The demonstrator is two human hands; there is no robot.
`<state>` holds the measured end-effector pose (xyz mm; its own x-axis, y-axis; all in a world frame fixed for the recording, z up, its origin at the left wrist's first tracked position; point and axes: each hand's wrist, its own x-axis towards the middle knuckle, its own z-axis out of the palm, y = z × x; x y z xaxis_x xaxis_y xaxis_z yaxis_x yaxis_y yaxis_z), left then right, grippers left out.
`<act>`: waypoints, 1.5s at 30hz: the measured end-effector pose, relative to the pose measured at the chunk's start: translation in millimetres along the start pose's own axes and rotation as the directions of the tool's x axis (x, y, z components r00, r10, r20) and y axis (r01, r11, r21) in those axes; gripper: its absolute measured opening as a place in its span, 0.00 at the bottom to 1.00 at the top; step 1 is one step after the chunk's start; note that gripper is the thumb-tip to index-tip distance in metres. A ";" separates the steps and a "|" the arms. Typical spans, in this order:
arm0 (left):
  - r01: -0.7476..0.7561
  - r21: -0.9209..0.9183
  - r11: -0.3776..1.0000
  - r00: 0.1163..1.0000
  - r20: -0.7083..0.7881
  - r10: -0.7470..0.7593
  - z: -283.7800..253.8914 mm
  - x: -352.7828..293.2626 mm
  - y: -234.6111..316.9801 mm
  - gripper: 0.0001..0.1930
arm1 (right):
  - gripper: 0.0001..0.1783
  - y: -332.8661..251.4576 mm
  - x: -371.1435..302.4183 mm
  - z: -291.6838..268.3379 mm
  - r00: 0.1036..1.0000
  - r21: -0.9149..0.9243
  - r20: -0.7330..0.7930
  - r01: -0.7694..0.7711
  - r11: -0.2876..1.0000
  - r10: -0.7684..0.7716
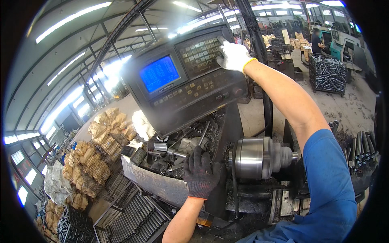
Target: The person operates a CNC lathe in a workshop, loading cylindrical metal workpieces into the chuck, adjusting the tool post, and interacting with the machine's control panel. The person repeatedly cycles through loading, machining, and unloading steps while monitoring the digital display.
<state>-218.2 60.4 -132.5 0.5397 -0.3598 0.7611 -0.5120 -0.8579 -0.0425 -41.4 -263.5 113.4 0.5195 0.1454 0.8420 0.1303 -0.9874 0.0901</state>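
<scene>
Keypad (pixel 199 53) has the white-gloved right hand (pixel 235 56) at its edge.

Ribbed roof (pixel 58 52), bright light strips (pixel 73 22), pale floor (pixel 253 115).

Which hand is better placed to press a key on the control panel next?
Probably the right: the white-gloved right hand is at the edge of the upper keypad, while the dark-gloved left hand sits lower, by the cluttered metal tray.

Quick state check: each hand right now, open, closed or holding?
Left hand: open by the tray, nothing visibly held.
Right hand: at the keypad; open or closed can't be told.
</scene>
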 end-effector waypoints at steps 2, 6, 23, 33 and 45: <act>-0.007 0.004 1.000 1.000 -0.005 0.007 0.2 0.2 -0.4 0.28 | 0.26 0.7 -0.8 1.4 1.000 0.004 -0.001 0.003 1.000 -0.003; -0.010 0.004 1.000 1.000 -0.004 0.010 2.5 -1.2 -1.4 0.28 | 0.26 -0.2 -1.6 1.8 0.999 0.000 0.036 -0.016 1.000 0.016; 0.008 -0.021 1.000 1.000 0.012 -0.008 2.3 -0.5 5.2 0.29 | 0.19 13.8 -54.1 -40.7 0.987 0.022 -0.036 0.156 0.988 -0.155; -0.099 0.037 0.994 0.992 -0.071 0.102 -14.0 0.5 -0.4 0.29 | 0.19 100.7 -325.4 -149.7 0.939 0.087 0.344 -0.008 0.996 -0.022; -0.016 0.102 0.995 0.979 0.202 -0.005 1.0 166.0 33.9 0.32 | 0.12 125.8 -520.3 -131.4 0.747 0.085 0.254 -0.651 0.755 0.615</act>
<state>-145.3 -28.8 -8.2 0.6662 -0.4220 0.6149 -0.4494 -0.8852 -0.1207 -406.3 -471.6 -243.4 0.6824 -0.4827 0.5490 -0.1681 -0.8345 -0.5247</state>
